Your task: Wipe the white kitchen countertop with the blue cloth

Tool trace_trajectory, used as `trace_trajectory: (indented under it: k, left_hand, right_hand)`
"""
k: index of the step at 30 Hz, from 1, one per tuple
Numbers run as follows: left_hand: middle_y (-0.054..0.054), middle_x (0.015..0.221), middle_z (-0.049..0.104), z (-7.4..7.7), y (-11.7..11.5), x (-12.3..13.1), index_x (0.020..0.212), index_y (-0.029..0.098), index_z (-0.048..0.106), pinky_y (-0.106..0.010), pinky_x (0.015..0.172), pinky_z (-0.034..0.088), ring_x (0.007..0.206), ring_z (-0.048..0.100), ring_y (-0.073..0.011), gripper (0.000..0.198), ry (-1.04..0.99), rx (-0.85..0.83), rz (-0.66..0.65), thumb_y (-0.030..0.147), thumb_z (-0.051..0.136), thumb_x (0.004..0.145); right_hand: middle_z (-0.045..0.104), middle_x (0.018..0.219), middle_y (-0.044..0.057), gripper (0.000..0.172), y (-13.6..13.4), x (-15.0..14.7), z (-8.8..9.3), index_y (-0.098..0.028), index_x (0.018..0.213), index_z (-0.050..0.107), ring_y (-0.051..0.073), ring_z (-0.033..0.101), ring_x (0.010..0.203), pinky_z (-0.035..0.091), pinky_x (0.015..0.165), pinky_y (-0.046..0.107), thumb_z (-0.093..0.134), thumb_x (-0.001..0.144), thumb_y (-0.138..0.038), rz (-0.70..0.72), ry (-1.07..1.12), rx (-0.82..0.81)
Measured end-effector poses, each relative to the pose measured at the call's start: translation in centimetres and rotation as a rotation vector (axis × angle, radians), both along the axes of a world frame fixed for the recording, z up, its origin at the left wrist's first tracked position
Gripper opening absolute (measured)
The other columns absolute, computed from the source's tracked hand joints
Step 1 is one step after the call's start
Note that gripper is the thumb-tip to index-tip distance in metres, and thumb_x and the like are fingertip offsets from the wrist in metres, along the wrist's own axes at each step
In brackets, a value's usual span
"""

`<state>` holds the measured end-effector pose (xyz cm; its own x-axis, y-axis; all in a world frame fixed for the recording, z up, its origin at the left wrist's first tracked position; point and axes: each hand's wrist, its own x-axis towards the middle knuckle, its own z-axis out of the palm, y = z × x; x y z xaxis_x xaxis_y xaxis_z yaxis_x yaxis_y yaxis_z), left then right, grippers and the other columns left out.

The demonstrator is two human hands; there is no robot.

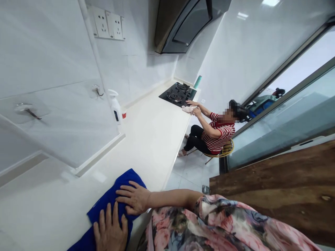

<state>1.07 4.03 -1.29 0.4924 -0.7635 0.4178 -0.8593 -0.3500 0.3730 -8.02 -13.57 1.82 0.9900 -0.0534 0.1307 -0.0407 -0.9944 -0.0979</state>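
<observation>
- Pressing flat on the blue cloth [104, 205], both of the person's hands lie palm-down with fingers spread; neither grip is closed around the fabric.
- Left hand [111, 232]: at the lower edge of the view, fingers pointing away from the body, resting on the near part of the cloth.
- Right hand [134, 198]: just beyond the left, fingers pointing leftward across the cloth; forearm bare, floral sleeve [209, 223] behind it.
- Cloth position: spread on the white counter [146, 139], at its near front edge, close to the person's body.
- White spray bottle [115, 106]: upright against the tiled wall, well apart from the cloth; a small red-and-white container [124, 113] just beside it.
- Black gas hob [178, 94]: set into the far end of the counter; a teal bottle [197, 82] stands behind it.
- Second person in a striped top [220, 134]: seated on a chair [226, 149] by the hob, both hands on a pale rag [188, 109] at the counter edge.
</observation>
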Motion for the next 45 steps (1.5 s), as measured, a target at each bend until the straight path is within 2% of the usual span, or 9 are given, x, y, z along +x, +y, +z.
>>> trace_trajectory:
  k: [3,6,11,15,19,24,30,37,45]
  left_hand:
    - [-0.018,0.166,0.043,0.4,0.1,-0.4,0.168,0.020,0.029,-0.069,0.125,0.030,0.157,0.034,-0.0396,0.067,-0.045,0.073,0.042,0.029,0.043,0.103]
    - [-0.014,0.161,0.050,1.8,1.1,-1.5,0.158,0.018,0.049,-0.061,0.126,0.036,0.153,0.042,-0.0358,0.057,-0.029,0.232,0.069,0.029,0.043,0.103]
    - [-0.009,0.169,0.039,3.6,3.3,-3.0,0.161,0.022,0.044,-0.056,0.130,0.032,0.159,0.032,-0.0317,0.059,0.077,0.382,0.214,0.029,0.046,0.103]
    - [-0.013,0.169,0.037,3.6,5.0,-4.2,0.161,0.017,0.044,-0.059,0.130,0.031,0.160,0.030,-0.0341,0.060,0.105,0.375,0.399,0.024,0.045,0.101]
    - [-0.017,0.169,0.037,3.5,5.3,-3.1,0.158,0.012,0.048,-0.061,0.131,0.026,0.160,0.029,-0.0362,0.057,0.110,0.325,0.553,0.023,0.042,0.103]
    - [-0.016,0.171,0.034,3.9,4.1,1.9,0.161,0.012,0.043,-0.060,0.133,0.022,0.162,0.025,-0.0334,0.058,0.160,0.274,0.623,0.026,0.036,0.105]
    - [-0.014,0.170,0.038,4.2,2.5,9.6,0.159,0.014,0.047,-0.062,0.133,0.021,0.160,0.029,-0.0340,0.057,0.212,0.255,0.620,0.029,0.035,0.105]
    - [-0.013,0.170,0.038,4.3,-0.4,17.6,0.159,0.015,0.047,-0.061,0.133,0.019,0.161,0.027,-0.0341,0.058,0.238,0.255,0.641,0.027,0.038,0.103]
    - [-0.010,0.164,0.048,4.3,-3.4,26.8,0.152,0.019,0.056,-0.058,0.132,0.019,0.157,0.033,-0.0309,0.054,0.233,0.177,0.572,0.027,0.040,0.101]
  right_hand:
    - [0.040,0.170,0.009,0.059,0.2,-0.3,0.1,-0.019,0.157,0.049,0.026,0.027,0.159,0.018,0.132,0.055,0.051,0.102,-0.040,0.006,0.010,0.120]
    - [0.037,0.171,0.012,0.062,1.2,-1.2,0.4,-0.017,0.158,0.049,0.030,0.026,0.160,0.016,0.132,0.058,0.054,0.100,-0.037,-0.013,0.060,0.246]
    - [0.028,0.174,0.012,0.063,2.6,-0.3,0.5,-0.016,0.161,0.047,0.031,0.018,0.163,0.010,0.134,0.058,0.051,0.100,-0.033,0.060,0.106,0.260]
    - [0.028,0.174,0.012,0.064,5.0,1.9,1.1,-0.016,0.161,0.048,0.032,0.019,0.163,0.010,0.134,0.057,0.052,0.100,-0.034,0.184,0.152,0.238]
    - [0.028,0.174,0.011,0.063,6.3,5.5,1.4,-0.015,0.161,0.046,0.031,0.019,0.163,0.011,0.134,0.056,0.050,0.101,-0.032,0.263,0.171,0.242]
    - [0.032,0.173,0.010,0.060,6.0,10.9,1.2,-0.015,0.160,0.047,0.028,0.020,0.163,0.012,0.135,0.053,0.048,0.101,-0.027,0.246,0.135,0.243]
    - [0.033,0.173,0.011,0.061,5.0,17.7,0.7,-0.014,0.160,0.047,0.030,0.021,0.163,0.013,0.134,0.054,0.047,0.100,-0.025,0.214,0.097,0.252]
    - [0.034,0.172,0.010,0.059,2.7,25.7,0.5,-0.013,0.159,0.048,0.029,0.020,0.162,0.014,0.134,0.053,0.043,0.101,-0.025,0.181,0.094,0.244]
    - [0.035,0.172,0.011,0.059,1.5,32.9,-0.3,-0.012,0.161,0.045,0.031,0.020,0.162,0.014,0.134,0.054,0.036,0.103,-0.023,-0.051,0.080,0.268]
